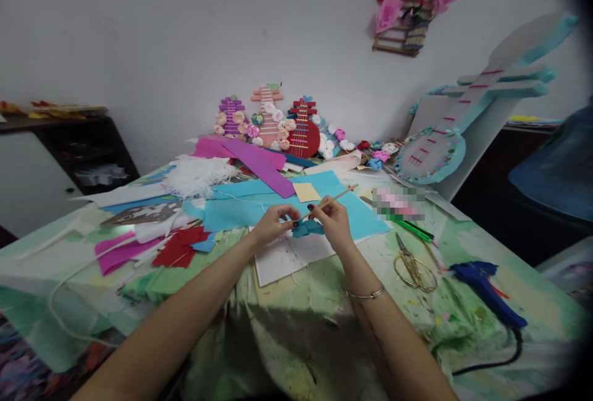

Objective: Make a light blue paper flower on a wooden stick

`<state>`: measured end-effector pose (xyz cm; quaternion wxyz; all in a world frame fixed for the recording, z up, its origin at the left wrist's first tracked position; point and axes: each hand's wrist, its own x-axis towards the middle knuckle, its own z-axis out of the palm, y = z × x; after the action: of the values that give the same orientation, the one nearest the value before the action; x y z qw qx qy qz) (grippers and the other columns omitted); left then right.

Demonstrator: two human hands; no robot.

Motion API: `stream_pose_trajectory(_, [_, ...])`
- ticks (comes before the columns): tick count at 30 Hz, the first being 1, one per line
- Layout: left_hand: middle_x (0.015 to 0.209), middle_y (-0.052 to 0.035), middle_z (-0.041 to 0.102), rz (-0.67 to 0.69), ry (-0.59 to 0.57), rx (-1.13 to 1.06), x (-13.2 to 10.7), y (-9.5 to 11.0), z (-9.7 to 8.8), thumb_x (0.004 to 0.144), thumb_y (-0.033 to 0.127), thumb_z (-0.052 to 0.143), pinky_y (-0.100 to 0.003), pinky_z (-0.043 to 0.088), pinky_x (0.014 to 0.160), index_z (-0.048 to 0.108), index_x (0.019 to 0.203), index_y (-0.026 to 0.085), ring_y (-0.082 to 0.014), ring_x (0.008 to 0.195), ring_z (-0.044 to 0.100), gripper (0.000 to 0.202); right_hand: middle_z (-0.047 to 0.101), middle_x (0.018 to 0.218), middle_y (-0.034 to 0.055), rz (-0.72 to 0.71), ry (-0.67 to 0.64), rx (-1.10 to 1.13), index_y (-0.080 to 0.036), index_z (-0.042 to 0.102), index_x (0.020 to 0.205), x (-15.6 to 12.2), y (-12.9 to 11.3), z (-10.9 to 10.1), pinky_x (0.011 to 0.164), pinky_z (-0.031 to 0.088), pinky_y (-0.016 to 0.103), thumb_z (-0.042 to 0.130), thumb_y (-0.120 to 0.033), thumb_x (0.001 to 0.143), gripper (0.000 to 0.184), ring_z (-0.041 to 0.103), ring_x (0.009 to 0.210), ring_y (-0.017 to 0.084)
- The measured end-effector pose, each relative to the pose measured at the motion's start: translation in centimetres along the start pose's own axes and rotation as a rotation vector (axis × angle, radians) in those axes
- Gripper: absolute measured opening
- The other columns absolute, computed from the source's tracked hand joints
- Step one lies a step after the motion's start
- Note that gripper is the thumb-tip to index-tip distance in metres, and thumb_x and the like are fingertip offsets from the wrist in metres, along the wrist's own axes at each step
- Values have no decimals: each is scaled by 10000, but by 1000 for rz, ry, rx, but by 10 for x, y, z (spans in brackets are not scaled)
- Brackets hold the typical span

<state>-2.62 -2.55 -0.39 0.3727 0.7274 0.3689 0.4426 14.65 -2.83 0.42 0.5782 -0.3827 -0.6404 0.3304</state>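
Note:
My right hand (334, 223) is closed on a thin wooden stick (347, 191) that slants up to the right. Around the stick's lower end hangs a crumpled piece of blue paper (306, 228). The fingertips of my left hand (280, 222) pinch that paper by the stick's tip; how far they also grip the stick is hidden. Below both hands lies a white sheet (278, 265). Larger light-blue paper (241, 203) spreads behind them, with a small yellow paper square (306, 192) on it.
Gold-handled scissors (412, 268) and a blue glue gun (488, 290) with a cord lie to the right, near a green cutter (414, 228). At left are red paper pieces (180, 246) and white shreds (199, 175). Decorated paper lutes (303, 132) stand against the wall.

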Motion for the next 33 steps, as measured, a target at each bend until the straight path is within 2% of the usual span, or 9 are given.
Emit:
stream_pose_trajectory(7, [668,-30,614,-33,-83,-17,1,0,0,647,403,672,-224,375,601,634,709,122,-127,635,528,290,602,572,-2,-44,-68,-22,-177,535,632,0,-1,-1,587,402,233,623,-378,731,240,541,570,116])
stream_pose_trajectory(18, [583,-3,600,-223,20,-129,0,-5,-1,475,212,742,-219,361,511,606,632,120,-98,503,493,227,618,660,7,-100,-94,-60,-174,626,688,1,5,-2,617,373,252,623,-302,724,133,524,638,128])
stream_pose_trajectory(27, [544,1,614,-186,61,49,-2,8,0,482,160,722,-210,328,516,671,581,128,-94,521,470,115,644,690,11,-118,-112,-132,-181,635,695,0,4,-1,668,379,275,611,-318,728,142,538,656,137])
stream_pose_trajectory(33, [527,7,600,-234,79,-57,-1,8,1,459,169,734,-200,325,483,650,566,126,-80,481,453,143,630,722,10,-110,-44,-143,-179,616,777,1,1,-1,646,382,268,606,-337,730,165,537,660,131])
